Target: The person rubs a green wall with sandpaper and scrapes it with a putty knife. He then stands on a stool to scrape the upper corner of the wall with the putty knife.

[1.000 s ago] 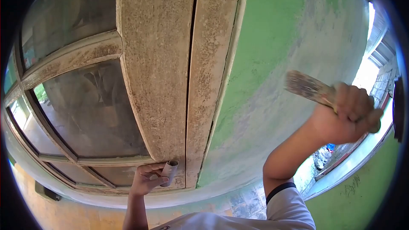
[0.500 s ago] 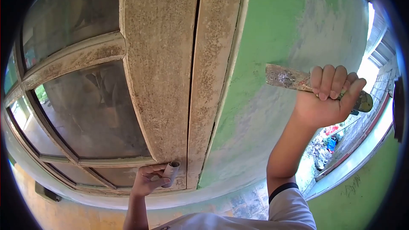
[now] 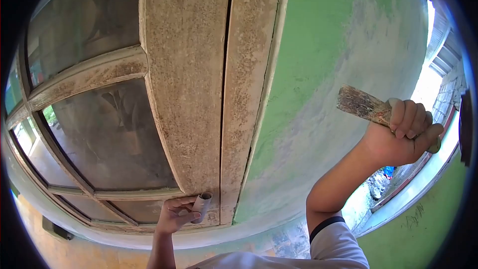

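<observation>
My left hand (image 3: 175,215) holds a short grey tube (image 3: 201,207) between thumb and fingers, close to the lower end of the weathered wooden frame (image 3: 186,69). On the right, my right hand (image 3: 406,132) is wrapped round the handle of a scraper-like tool (image 3: 363,103). The tool's flat, stained blade points left, in front of the green wall (image 3: 318,30) where the paint turns patchy grey. Whether the blade touches the wall I cannot tell.
Dusty glass panes (image 3: 112,134) in a wooden grid fill the left side. At the right is a bright opening (image 3: 428,82) with a metal roof beyond. A green wall section (image 3: 413,229) with scribbles stands at the lower right.
My right hand and the tool have moved right and slightly down, away from the wooden frame. The blade now tilts more. My left hand with the tube has barely moved.
</observation>
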`<move>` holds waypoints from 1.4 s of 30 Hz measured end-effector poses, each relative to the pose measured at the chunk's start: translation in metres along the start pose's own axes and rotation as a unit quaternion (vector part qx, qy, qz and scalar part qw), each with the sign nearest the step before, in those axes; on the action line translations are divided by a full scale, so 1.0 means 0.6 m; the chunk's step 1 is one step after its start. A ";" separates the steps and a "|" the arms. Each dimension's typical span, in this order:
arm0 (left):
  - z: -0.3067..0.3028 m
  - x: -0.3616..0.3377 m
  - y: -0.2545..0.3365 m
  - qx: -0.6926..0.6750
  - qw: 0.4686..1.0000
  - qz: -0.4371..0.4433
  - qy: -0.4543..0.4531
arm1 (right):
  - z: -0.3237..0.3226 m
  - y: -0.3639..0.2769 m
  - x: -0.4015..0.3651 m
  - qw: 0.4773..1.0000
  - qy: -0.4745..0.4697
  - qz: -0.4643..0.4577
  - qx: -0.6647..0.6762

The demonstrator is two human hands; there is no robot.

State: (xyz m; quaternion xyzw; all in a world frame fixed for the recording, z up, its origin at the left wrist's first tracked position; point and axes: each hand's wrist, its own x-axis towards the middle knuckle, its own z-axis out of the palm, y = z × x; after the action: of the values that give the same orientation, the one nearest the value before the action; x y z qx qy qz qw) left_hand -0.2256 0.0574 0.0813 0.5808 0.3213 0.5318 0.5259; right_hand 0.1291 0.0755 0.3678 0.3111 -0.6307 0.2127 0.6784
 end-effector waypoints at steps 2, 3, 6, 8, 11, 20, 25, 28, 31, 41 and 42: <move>0.000 0.000 0.000 -0.001 1.000 0.005 -0.006 | 0.004 0.045 -0.016 0.998 0.052 0.030 -0.018; 0.000 -0.001 0.001 0.000 1.000 0.004 -0.007 | 0.008 0.063 -0.019 0.992 0.106 0.059 -0.038; 0.001 -0.001 0.000 -0.001 1.000 0.007 -0.006 | 0.008 0.035 -0.008 0.993 0.094 0.061 -0.034; 0.000 -0.001 -0.005 -0.008 1.000 0.009 -0.001 | 0.002 0.004 -0.001 0.998 0.055 0.043 0.002; -0.001 0.000 0.000 0.009 1.000 0.007 -0.007 | -0.015 0.001 -0.009 0.997 0.028 0.066 0.022; -0.004 -0.001 -0.006 0.010 1.000 -0.006 -0.004 | -0.007 -0.011 -0.002 1.000 0.014 0.002 -0.018; -0.005 -0.002 -0.012 0.013 1.000 0.003 -0.004 | -0.008 0.027 -0.011 0.990 0.126 0.056 -0.039; -0.004 -0.001 -0.009 0.002 1.000 0.008 0.001 | -0.033 -0.021 -0.008 0.998 0.028 -0.048 0.015; -0.005 0.000 -0.011 0.010 1.000 0.009 -0.002 | -0.013 0.042 -0.037 0.975 0.207 0.044 0.061; 0.000 -0.001 -0.005 -0.003 1.000 0.010 0.002 | 0.001 0.041 -0.022 0.978 0.164 0.064 0.115; 0.001 -0.002 -0.006 -0.003 1.000 0.009 0.001 | 0.002 0.044 -0.021 0.989 0.138 0.048 0.031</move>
State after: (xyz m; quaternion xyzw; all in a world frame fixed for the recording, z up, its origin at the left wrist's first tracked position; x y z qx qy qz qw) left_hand -0.2245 0.0571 0.0776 0.5816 0.3152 0.5382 0.5222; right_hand 0.1088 0.0952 0.3594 0.2694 -0.5384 0.3052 0.7379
